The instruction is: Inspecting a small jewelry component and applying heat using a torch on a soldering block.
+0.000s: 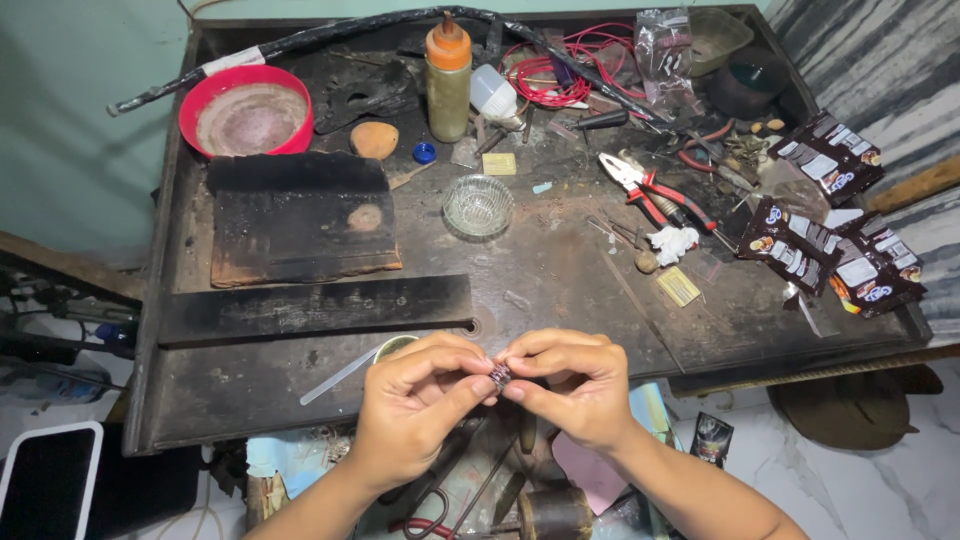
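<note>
While both hands meet just off the near edge of the workbench (250, 400), I note the left hand (415, 410) and right hand (570, 385) pinching one small dark beaded piece (500, 375) between fingertips. Farther up the workbench sit a glass dish (478, 205), red-handled pliers (655, 190) and a red bowl (246, 112).

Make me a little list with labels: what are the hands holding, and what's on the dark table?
left hand: pinches a small ring-shaped piece
right hand: pinches the same piece
where: over the near edge of the table
middle: glass bowl
back left: red bowl
back: bottle with orange cap
right: red-handled pliers
</note>
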